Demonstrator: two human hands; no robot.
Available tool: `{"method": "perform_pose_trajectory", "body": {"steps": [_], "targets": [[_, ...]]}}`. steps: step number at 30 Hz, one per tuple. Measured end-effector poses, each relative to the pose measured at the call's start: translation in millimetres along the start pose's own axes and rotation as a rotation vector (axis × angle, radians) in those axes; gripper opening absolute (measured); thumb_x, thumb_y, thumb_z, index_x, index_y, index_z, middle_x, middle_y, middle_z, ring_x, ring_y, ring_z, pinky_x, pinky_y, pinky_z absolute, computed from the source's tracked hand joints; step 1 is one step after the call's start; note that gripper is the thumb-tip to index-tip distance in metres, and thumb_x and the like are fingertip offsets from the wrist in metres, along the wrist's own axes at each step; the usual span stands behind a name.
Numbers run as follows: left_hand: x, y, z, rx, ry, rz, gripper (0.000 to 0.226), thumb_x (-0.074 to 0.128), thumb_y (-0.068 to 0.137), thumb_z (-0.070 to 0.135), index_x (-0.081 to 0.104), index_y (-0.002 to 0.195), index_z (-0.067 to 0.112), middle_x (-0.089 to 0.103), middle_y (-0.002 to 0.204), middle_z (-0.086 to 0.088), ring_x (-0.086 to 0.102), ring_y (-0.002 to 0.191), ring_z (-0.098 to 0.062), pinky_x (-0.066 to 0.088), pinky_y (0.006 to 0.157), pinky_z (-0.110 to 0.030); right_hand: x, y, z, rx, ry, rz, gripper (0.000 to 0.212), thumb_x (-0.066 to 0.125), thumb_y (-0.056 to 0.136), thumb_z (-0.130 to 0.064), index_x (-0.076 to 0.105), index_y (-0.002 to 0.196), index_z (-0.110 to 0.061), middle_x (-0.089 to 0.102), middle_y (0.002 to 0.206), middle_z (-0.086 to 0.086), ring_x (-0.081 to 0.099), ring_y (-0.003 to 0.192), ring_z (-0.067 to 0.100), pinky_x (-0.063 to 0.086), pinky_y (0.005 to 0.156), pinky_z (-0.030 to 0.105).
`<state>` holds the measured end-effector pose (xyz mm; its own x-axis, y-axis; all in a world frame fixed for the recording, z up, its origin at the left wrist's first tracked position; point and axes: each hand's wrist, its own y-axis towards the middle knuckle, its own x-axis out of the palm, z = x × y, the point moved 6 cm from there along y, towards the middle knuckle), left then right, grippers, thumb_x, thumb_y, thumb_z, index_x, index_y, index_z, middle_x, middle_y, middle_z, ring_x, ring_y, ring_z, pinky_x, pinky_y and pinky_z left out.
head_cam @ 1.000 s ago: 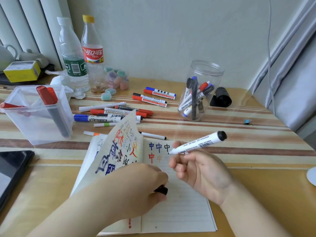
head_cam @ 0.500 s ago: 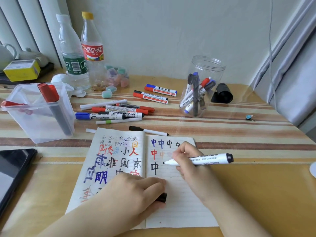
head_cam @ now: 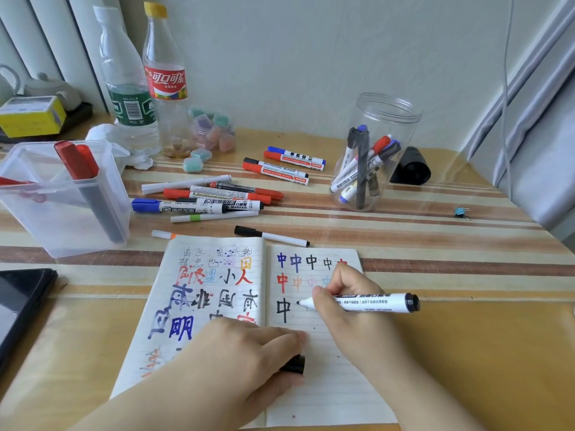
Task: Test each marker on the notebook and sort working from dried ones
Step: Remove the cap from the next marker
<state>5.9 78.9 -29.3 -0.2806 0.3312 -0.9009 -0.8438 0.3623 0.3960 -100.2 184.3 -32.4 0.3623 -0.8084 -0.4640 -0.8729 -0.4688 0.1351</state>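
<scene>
Marker (head_cam: 367, 302) tip now touches notebook (head_cam: 326, 384) beside jar (head_cam: 375, 150).

We see our two bare hands, the left hand (head_cam: 249, 353) and the right hand (head_cam: 351, 309), on bare forearms, with no sleeves, rings, watch or gloves showing anywhere.

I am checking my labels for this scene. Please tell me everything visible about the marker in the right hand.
The marker is white-bodied with black printed text and a black rear end. It is uncapped. It lies nearly level, its tip pointing left, at or just above the right page of the open notebook, beside a black written character. The right hand grips its front part; the fingers curl round the barrel.
</scene>
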Motion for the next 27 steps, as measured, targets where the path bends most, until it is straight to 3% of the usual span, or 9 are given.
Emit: {"method": "perform_pose_trajectory", "body": {"steps": [13, 20, 23, 27], "targets": [[0.6, -1.3, -2.2, -0.024, -0.046, -0.002, 0.029, 0.028, 0.095, 0.047, 0.045, 0.107, 0.028, 0.068, 0.098, 0.017, 0.063, 0.057, -0.008, 0.045, 0.042, -0.016, -2.1, -0.8, 0.8, 0.037, 0.011, 0.028, 0.032, 0.060, 0.083, -0.014, 0.039, 0.060, -0.019, 0.032, 0.039, -0.010, 0.027, 0.040, 0.008, 0.024, 0.042, 0.024], [-0.8, -0.7, -2.4, -0.028, -0.050, -0.009, 0.030, 0.025, 0.095, 0.047, 0.045, 0.107, 0.028, 0.068, 0.099, 0.018, 0.063, 0.060, -0.007, 0.046, 0.044, -0.015, -7.6, -3.5, -3.6, 0.019, 0.062, 0.075, 0.033, 0.058, 0.080, 0.000, 0.036, 0.057, -0.011, 0.028, 0.040, -0.010, 0.025, 0.038, 0.006, 0.022, 0.039, 0.018], [-1.1, -0.5, -2.8, -0.024, -0.054, 0.005, 0.027, 0.030, 0.094, 0.046, 0.045, 0.107, 0.028, 0.068, 0.098, 0.018, 0.063, 0.060, -0.007, 0.045, 0.043, -0.016, -4.8, -4.3, -6.9, 0.004, 0.102, 0.029, 0.035, 0.059, 0.082, 0.001, 0.036, 0.057, -0.009, 0.029, 0.041, -0.009, 0.030, 0.036, 0.004, 0.023, 0.039, 0.013], [-1.4, -0.6, -2.0, -0.017, -0.047, 0.011, 0.026, 0.045, 0.087, 0.044, 0.045, 0.108, 0.028, 0.068, 0.097, 0.018, 0.063, 0.059, -0.007, 0.045, 0.043, -0.016, -1.3, -5.0, -5.5, 0.013, 0.072, -0.001, 0.037, 0.060, 0.083, -0.004, 0.036, 0.057, -0.014, 0.033, 0.037, -0.010, 0.030, 0.036, 0.005, 0.023, 0.040, 0.018]]}}
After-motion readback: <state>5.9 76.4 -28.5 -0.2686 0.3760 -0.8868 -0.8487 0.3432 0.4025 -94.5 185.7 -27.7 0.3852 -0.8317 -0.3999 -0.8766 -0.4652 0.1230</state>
